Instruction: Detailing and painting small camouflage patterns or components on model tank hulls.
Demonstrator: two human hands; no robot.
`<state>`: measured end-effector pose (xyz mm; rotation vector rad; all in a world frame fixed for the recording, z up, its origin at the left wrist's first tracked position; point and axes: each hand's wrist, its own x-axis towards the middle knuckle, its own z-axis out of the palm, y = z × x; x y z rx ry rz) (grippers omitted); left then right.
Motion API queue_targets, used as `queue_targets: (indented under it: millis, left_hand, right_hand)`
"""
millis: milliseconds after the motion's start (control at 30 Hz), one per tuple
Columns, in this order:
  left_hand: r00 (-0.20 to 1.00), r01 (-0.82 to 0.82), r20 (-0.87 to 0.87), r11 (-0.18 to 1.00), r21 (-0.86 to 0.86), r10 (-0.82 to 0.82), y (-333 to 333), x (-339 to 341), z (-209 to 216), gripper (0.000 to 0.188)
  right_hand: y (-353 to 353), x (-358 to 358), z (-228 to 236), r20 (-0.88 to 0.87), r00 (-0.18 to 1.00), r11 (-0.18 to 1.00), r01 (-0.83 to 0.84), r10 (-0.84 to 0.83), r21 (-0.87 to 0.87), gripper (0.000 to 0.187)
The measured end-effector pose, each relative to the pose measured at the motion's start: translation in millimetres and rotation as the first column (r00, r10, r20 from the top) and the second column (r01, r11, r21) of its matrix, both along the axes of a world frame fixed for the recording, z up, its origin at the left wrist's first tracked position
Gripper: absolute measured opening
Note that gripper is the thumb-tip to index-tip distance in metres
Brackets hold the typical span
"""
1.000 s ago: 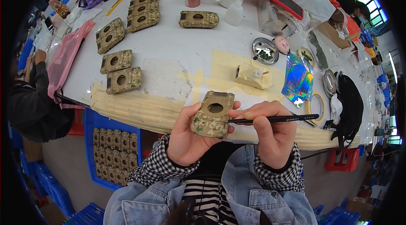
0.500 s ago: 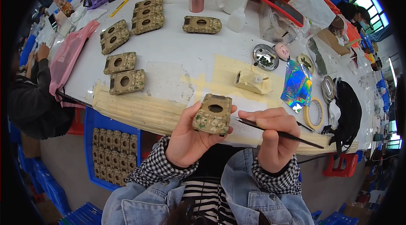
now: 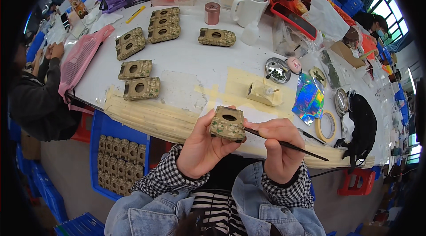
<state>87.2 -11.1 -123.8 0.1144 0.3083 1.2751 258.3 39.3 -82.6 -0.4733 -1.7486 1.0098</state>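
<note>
In my left hand (image 3: 198, 156) I hold a camouflage-patterned model tank hull (image 3: 227, 130) with a round hole in its top, tilted with one end toward me. A slim dark paintbrush (image 3: 290, 146) is gripped between the fingers of my right hand (image 3: 282, 145). Its tip meets the right side of the hull, though the exact contact is too small to make out. Beyond my hands, more hulls of the same kind (image 3: 142, 88) stand in small groups at the left of the table, and a single hull (image 3: 216, 37) sits farther back.
A blue crate (image 3: 94, 156) with rows of hulls stands low at left. A tape-wrapped block (image 3: 262, 94), a metal dish (image 3: 278, 70) of green bits, shiny foil sheets (image 3: 308, 98) and a tape roll (image 3: 327, 126) lie at right. Behind are a white mug (image 3: 251, 6) and a phone (image 3: 293, 20). A co-worker (image 3: 37, 98) sits left.
The brush has moved left and now reaches the hull's side, where before its tip was just apart from it. My left hand tips the hull slightly differently. The whole view has shifted a little.
</note>
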Motion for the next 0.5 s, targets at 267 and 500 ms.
queue_targets:
  millis: [267,500]
  left_hand:
    - [0.999,-0.033,0.010,0.999,-0.017,0.033,-2.2,4.7,1.5,0.052]
    - [1.000,0.000,-0.007,1.000,0.009,0.000,-2.9,3.2,2.0,0.044]
  right_hand:
    - [-2.7,1.9,0.9,-0.005,1.000,1.000,0.019,-0.019,0.001,0.012]
    - [-3.7,2.3,1.8,0.007,1.000,1.000,0.028,-0.028,0.004,0.012]
